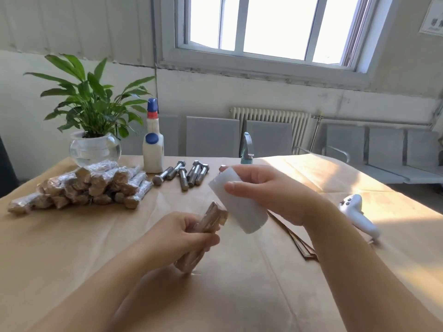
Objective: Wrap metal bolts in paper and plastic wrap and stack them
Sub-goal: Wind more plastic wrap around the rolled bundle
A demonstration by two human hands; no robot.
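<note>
Table [239, 295] is covered in brown kraft paper. At 10 o'clock there's a pile of wrapped bolts [81, 185], with a planted glass bowl [94, 149] behind. Glue bottle [153, 149] and bare bolts [184, 174] around 12, white controller [357, 215] at 3, paper sheets [299, 245] beside it.

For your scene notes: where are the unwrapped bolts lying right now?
In the head view the bare bolts lie on the table's far side, left of centre, between the white glue bottle and the right hand, right of the wrapped stack.
</note>
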